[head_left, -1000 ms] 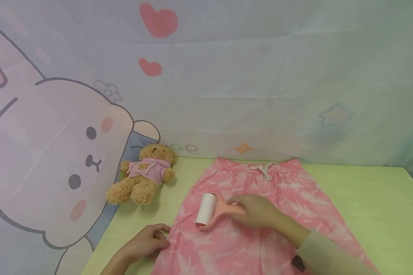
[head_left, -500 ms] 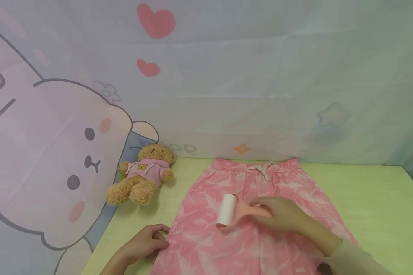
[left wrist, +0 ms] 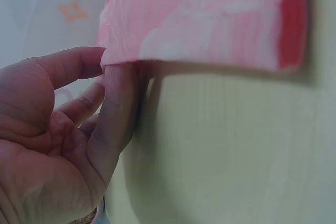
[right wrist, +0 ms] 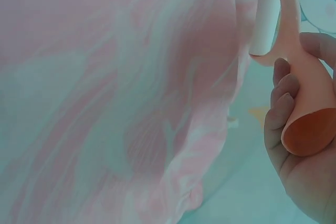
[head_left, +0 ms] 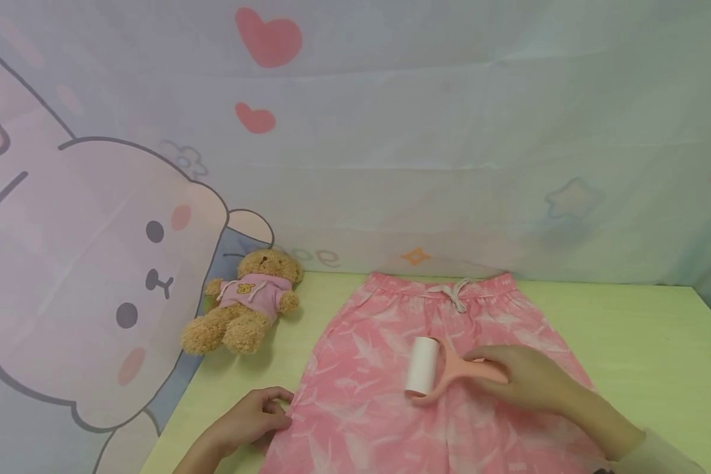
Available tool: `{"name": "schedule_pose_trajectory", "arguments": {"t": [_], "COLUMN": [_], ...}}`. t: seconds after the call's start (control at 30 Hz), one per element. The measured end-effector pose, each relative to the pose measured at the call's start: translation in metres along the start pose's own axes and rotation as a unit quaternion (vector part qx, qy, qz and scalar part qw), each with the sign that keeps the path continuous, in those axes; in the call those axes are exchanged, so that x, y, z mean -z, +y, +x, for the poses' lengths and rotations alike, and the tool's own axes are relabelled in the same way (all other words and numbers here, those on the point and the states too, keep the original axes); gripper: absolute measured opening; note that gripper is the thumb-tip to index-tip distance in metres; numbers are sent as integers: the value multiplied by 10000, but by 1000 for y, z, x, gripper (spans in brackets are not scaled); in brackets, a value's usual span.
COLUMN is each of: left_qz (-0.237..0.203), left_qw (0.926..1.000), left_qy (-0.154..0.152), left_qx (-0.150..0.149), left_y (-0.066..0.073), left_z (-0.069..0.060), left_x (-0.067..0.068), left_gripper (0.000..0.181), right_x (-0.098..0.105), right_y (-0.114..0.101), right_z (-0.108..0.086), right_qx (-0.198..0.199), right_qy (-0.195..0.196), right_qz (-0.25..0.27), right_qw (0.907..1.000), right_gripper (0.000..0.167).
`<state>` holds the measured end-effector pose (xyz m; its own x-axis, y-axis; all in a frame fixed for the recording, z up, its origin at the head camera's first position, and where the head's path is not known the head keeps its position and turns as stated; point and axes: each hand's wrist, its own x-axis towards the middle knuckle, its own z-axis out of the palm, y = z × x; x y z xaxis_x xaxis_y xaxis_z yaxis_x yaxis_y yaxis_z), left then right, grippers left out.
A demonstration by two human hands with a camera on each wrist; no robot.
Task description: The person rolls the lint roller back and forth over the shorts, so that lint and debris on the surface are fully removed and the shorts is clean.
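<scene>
Pink pants (head_left: 355, 388) with white leaf-like marks and a white drawstring lie flat, waistband at the far side; their lower end runs out of the head view. My right hand (head_left: 527, 378) grips the peach handle of a lint roller (head_left: 423, 367), its white roll resting on the fabric near the middle. In the right wrist view, the fingers wrap round the hollow handle (right wrist: 310, 87). At the pants' left side, my left hand (head_left: 251, 418) holds the edge. The left wrist view has its thumb and index finger pinching the pink cloth (left wrist: 173, 19).
A brown teddy bear (head_left: 251, 299) in a pink hoodie leans at the back left of the light green table (head_left: 640, 342). Behind stands a cloth backdrop (head_left: 391, 131) printed with a rabbit, hearts and stars.
My right hand has moved the lint roller rightward across the pants, from the left leg to near the middle. The left hand stays at the left edge.
</scene>
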<state>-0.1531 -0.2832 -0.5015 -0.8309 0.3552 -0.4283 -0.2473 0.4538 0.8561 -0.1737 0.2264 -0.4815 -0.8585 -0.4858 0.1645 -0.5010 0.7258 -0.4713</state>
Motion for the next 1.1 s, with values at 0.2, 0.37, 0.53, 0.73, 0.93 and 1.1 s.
{"name": "schedule_pose_trajectory", "arguments": {"t": [0.2,0.37,0.53,0.73,0.93,1.1], "left_qz": [-28,-61,-59,-11,6,-19], "left_qw": [10000,10000,10000,10000,10000,9999], "left_qy": [-7,-2,4,48,57,57], "left_qx": [-26,-42,-55,-51,-59,-84], "left_y": [1,2,2,0,-2,-1], "left_z": [-1,-1,-1,0,0,-1], "left_x": [0,-1,-1,-1,-1,-1], "left_gripper": [39,38,38,38,38,38], "right_x": [5,12,14,4,-5,-12], "right_y": [13,20,21,17,8,0], "right_z": [-13,-20,-21,-10,6,20], "right_qx": [126,131,150,268,137,311], "right_qy": [174,138,120,229,-45,-9], "right_qz": [-170,-134,-121,-149,148,135], "right_qw": [9996,9997,9997,9993,9998,9994], "right_gripper": [26,28,29,23,22,24]}}
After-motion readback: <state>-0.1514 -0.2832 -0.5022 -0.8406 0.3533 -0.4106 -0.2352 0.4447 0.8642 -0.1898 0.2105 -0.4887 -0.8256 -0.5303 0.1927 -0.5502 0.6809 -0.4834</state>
